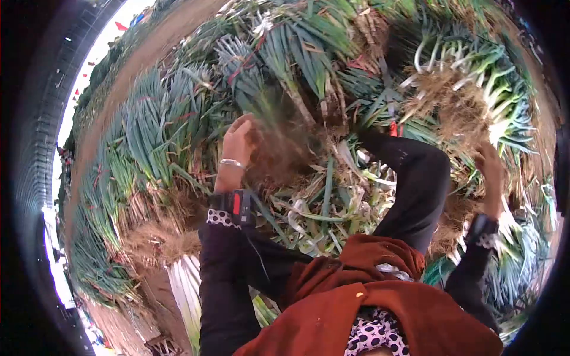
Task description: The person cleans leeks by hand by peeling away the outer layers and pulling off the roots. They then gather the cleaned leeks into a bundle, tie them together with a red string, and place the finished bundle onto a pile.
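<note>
Bare ground [139,62] curves past heaps of leek-like greens!

Out on the far left, a dark ribbed structure [43,142] borders a bright strip of light, and here in the middle sits the person, rust-red garment [380,302] across the lap, one bent knee [430,169] jutting forward. Now to the left hand [239,139] — fingers curled, a pale bangle [231,162] at the wrist, right up beside a blurred bunch [282,139] of green leaves and brown roots. Contact looks close, but I can't tell whether it grips.

Across to the right hand [489,169], over on the far side of the knee: fingers partly bent, reaching up to the lower edge of a shaggy root mass [460,110], with white stalks and green tops fanning out beyond it. Whether those fingertips pinch any roots — can't tell from here.

Between the legs, loose leaves and trimmings [326,207] lie in a tangle. Beyond the left arm, tied bundles [148,118] lean together, while thick pale stalks [187,291] lie just beside the dark sleeve [224,285].
</note>
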Demonstrator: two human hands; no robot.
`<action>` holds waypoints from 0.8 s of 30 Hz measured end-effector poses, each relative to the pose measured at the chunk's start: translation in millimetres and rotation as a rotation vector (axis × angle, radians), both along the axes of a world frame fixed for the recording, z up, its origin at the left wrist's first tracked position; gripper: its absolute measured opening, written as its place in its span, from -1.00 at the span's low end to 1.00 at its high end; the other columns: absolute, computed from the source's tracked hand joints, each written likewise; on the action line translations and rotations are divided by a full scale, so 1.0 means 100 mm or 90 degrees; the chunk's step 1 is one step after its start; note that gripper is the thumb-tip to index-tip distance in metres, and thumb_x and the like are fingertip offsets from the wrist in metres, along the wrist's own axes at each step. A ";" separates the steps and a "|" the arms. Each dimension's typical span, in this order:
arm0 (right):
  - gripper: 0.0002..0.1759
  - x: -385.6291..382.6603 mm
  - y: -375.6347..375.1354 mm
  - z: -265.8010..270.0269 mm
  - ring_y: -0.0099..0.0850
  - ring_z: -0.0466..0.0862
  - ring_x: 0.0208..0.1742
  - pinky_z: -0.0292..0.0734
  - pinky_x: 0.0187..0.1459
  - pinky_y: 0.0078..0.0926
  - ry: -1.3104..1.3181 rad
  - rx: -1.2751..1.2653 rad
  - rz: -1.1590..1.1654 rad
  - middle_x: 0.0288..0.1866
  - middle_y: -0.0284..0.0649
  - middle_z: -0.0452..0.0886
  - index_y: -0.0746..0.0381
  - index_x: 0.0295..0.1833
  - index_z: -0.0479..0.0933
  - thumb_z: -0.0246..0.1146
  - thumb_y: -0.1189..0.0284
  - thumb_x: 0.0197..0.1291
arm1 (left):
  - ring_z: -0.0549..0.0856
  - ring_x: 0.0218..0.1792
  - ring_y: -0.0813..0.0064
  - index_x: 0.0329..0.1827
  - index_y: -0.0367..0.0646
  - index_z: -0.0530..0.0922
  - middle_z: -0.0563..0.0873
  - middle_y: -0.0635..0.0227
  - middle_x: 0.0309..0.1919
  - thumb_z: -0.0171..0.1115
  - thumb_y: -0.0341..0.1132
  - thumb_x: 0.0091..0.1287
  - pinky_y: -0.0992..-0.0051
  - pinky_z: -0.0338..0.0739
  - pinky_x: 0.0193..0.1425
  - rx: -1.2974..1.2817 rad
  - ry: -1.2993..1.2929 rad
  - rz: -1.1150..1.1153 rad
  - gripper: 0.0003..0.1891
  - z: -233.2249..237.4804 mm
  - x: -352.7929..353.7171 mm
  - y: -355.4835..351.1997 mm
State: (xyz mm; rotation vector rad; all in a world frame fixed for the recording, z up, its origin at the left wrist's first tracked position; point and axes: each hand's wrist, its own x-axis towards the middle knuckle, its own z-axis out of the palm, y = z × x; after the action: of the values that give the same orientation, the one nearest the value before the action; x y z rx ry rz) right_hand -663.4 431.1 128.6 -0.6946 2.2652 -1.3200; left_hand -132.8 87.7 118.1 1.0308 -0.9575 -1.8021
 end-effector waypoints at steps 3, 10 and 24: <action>-0.64 1.54 -1.95 -0.10 -0.54 0.60 -0.32 0.52 -0.37 -0.62 -0.103 0.003 0.318 -0.23 -0.26 0.60 0.31 -0.01 0.48 0.07 0.25 0.27 | 0.60 -0.46 0.51 -0.04 -0.16 0.50 0.64 0.33 -0.31 0.01 -0.41 0.32 0.45 0.51 -0.45 0.013 0.026 0.064 -0.80 -0.13 0.22 -0.07; -0.28 2.34 -3.69 -2.66 -0.06 0.63 -0.28 0.49 -0.22 -0.22 0.184 0.265 0.368 -0.32 0.06 0.63 0.45 -0.11 0.53 0.08 -0.09 0.04 | 0.58 -0.43 0.60 0.04 -0.21 0.46 0.62 0.34 -0.30 0.02 -0.38 0.33 0.57 0.51 -0.37 0.053 -0.096 -0.036 -0.75 -0.10 0.39 0.18; -0.71 3.83 -2.18 -0.71 -0.46 0.57 -0.20 0.48 -0.11 -0.48 -0.650 -0.023 0.676 -0.23 -0.25 0.57 0.28 0.11 0.28 -0.05 0.37 0.35 | 0.63 -0.22 0.52 0.13 -0.32 0.40 0.64 0.25 -0.09 -0.09 -0.31 0.40 0.57 0.53 -0.21 0.125 -0.148 -0.012 -0.67 -0.65 0.40 0.05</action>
State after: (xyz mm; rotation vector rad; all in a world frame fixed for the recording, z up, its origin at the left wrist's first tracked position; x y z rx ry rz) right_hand -280.2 213.1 57.8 -0.7879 0.8184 -0.8243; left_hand -92.4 92.8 53.0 1.3826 -0.9423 -1.8477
